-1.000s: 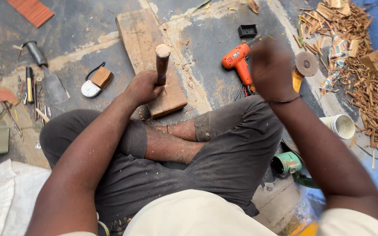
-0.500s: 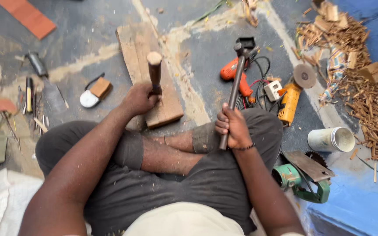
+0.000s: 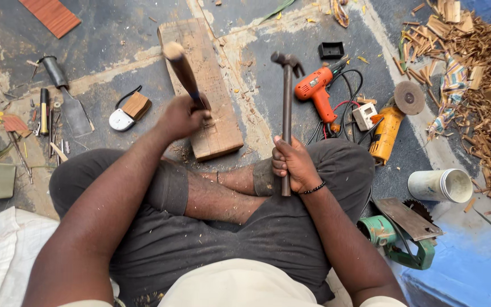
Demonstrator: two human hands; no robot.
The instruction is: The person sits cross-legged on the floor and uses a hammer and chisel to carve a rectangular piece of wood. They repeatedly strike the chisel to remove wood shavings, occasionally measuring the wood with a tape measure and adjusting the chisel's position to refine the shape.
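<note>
1. Chisel (image 3: 184, 73) is standing tilted on the plank (image 3: 200, 85): its wooden butt is leaning up and to the left, and its lower end is hidden behind the fingers at the plank's near part.
2. Left hand (image 3: 182, 116) is clenching the chisel low on its handle, fingers wrapped fully round it, knuckles resting just over the wood.
3. Right hand (image 3: 294, 165) is gripping the hammer (image 3: 286, 113) near the bottom of its shaft, fist closed tight, above the right knee.
4. Hammer is standing nearly upright, its long axis running away from the body, with the head at the far end.
5. Hammer head is lying to the right of the chisel butt, apart from it and at about the same reach; the right hand is the nearer one to it.
</note>
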